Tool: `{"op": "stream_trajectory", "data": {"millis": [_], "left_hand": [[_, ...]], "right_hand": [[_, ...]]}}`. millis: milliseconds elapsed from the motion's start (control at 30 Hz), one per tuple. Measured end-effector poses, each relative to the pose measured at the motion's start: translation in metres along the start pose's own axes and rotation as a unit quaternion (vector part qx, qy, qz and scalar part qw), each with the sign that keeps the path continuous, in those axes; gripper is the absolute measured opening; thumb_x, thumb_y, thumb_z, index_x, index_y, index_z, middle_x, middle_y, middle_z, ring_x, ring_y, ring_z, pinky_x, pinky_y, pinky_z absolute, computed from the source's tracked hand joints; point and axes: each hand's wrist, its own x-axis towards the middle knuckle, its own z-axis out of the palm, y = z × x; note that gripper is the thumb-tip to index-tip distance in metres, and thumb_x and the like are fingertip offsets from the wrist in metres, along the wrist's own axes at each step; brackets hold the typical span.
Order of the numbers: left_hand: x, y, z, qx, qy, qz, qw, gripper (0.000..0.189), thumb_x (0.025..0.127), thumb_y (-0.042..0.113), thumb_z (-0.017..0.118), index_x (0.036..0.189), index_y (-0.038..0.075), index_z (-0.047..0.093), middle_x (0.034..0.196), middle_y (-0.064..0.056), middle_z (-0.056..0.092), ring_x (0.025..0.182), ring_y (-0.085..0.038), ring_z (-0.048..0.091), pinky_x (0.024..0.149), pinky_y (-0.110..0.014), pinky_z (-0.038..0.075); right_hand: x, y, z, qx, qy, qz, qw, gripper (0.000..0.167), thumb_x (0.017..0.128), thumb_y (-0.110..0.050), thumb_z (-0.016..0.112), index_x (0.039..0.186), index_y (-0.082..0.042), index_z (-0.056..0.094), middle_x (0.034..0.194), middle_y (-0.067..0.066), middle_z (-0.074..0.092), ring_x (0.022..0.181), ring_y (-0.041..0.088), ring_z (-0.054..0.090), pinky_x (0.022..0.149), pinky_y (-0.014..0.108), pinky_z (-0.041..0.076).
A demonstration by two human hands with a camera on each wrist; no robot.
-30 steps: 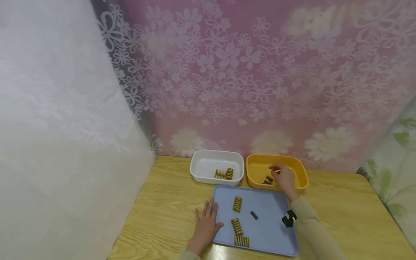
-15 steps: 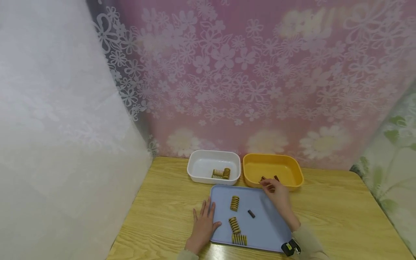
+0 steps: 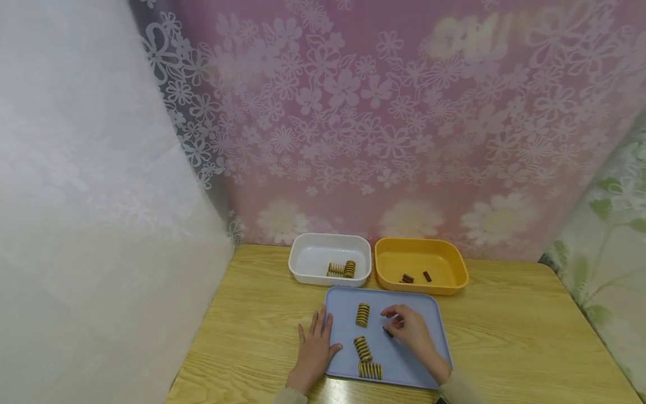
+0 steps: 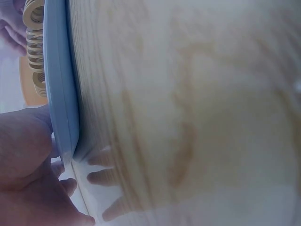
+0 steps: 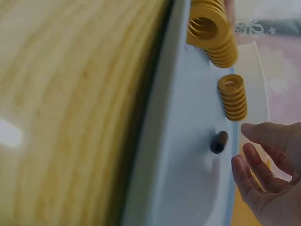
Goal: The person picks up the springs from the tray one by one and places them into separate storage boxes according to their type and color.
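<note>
My left hand (image 3: pixel 314 354) lies with its fingers straight at the left edge of the blue tray (image 3: pixel 421 300), the thumb reaching over its rim. Over the tray, my right hand (image 3: pixel 411 331) hovers beside a small dark coil spring (image 3: pixel 387 332). In the right wrist view, a gap shows between its loosely bent fingers (image 5: pixel 256 165) and that small spring (image 5: pixel 219 142); nothing is held. Three larger yellow coil springs lie on the tray: an upper spring (image 3: pixel 362 315), a slanted middle spring (image 3: pixel 363 349) and a lower spring (image 3: pixel 370 371).
Behind the tray stand a white bin (image 3: pixel 303 278) with yellow springs (image 3: pixel 349 269) in it and an orange bin (image 3: pixel 454 287) holding several small dark springs (image 3: pixel 407 278). All rest on a wooden table (image 3: pixel 520 336), with a flowered pink curtain (image 3: pixel 378 140) behind.
My right hand has come from above the orange bin down to the tray, near the small dark spring. The small springs in the bin are now uncovered. My left hand has stayed put.
</note>
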Motion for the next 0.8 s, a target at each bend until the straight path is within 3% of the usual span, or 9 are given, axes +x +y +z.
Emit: {"op": "stream_trajectory", "data": {"millis": [167,333,567,800], "left_hand": [[-0.0008,-0.0006,0.0008,-0.003,0.005,0.004,1.0,0.074,0.09,0.039,0.072,0.147,-0.001,0.049,0.161,-0.02,0.034,0.146,-0.041,0.034,0.106,-0.077,0.027],[-0.0009,-0.0017,0.0021,0.001,0.005,0.006,1.0,0.074,0.09,0.04,0.071,0.148,-0.001,0.048,0.161,-0.019,0.033,0.146,-0.041,0.034,0.106,-0.077,0.028],[0.0003,-0.003,0.0043,0.001,0.021,0.014,0.9997,0.073,0.09,0.04,0.071,0.147,-0.001,0.049,0.16,-0.02,0.034,0.145,-0.042,0.035,0.105,-0.077,0.029],[0.0004,-0.0018,0.0024,0.0,-0.002,0.001,1.0,0.074,0.091,0.04,0.07,0.149,0.0,0.048,0.162,-0.018,0.032,0.147,-0.04,0.033,0.107,-0.076,0.027]], "right_hand": [[-0.0035,0.0046,0.0101,-0.025,-0.028,0.003,0.9993,0.032,0.068,0.007,0.086,0.089,-0.014,0.075,0.083,-0.003,0.067,0.067,0.005,0.055,0.062,0.023,0.049],[-0.0053,0.0059,0.0117,-0.037,-0.024,-0.016,0.9989,0.033,0.065,0.009,0.086,0.088,-0.012,0.074,0.08,-0.003,0.066,0.065,0.004,0.053,0.059,0.024,0.047],[-0.0043,0.0033,0.0089,-0.035,-0.033,0.015,0.9987,0.029,0.067,0.007,0.086,0.085,-0.011,0.073,0.076,-0.004,0.067,0.065,0.005,0.055,0.06,0.023,0.048],[-0.004,-0.0041,0.0025,-0.037,-0.022,0.019,0.9989,0.025,0.072,0.006,0.084,0.083,-0.013,0.073,0.074,-0.005,0.065,0.065,0.006,0.055,0.06,0.023,0.047]]}}
